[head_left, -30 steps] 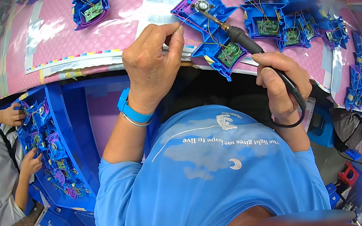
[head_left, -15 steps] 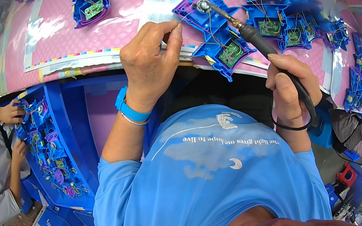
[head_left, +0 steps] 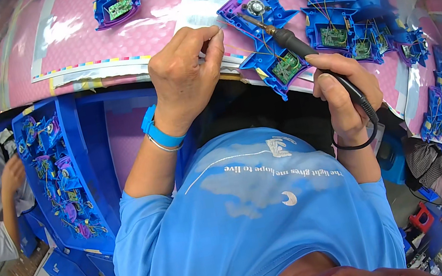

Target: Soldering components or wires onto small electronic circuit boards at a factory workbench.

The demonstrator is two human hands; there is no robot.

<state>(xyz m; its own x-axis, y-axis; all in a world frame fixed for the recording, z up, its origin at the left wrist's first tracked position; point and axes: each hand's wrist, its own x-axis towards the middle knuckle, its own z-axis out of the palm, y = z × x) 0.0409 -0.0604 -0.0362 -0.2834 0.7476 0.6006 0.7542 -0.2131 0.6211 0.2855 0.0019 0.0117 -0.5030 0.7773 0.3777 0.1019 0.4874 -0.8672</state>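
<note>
My left hand (head_left: 183,76) is closed in a pinch at the table edge, left of an open blue-and-purple plastic housing (head_left: 278,18). A thin wire, barely visible, seems to run from its fingertips toward that housing. My right hand (head_left: 348,93) grips the black handle of a soldering iron (head_left: 292,42). The iron's metal tip points up and left, at the near left side of the round silver speaker (head_left: 256,7) in the housing. Thin wires link that half to a second blue half with a green circuit board (head_left: 286,67), which overhangs the table's near edge.
More opened housings (head_left: 333,35) lie close on the right, and one (head_left: 121,6) at the upper left. A blue bin (head_left: 62,178) of similar parts stands at left. Co-workers' arms (head_left: 7,187) show at both sides. Pink padded sheeting covers the table (head_left: 98,44).
The soldering iron's tip has moved off the speaker's right side to its near left. My right hand shifted slightly left. The left hand stays pinched in place.
</note>
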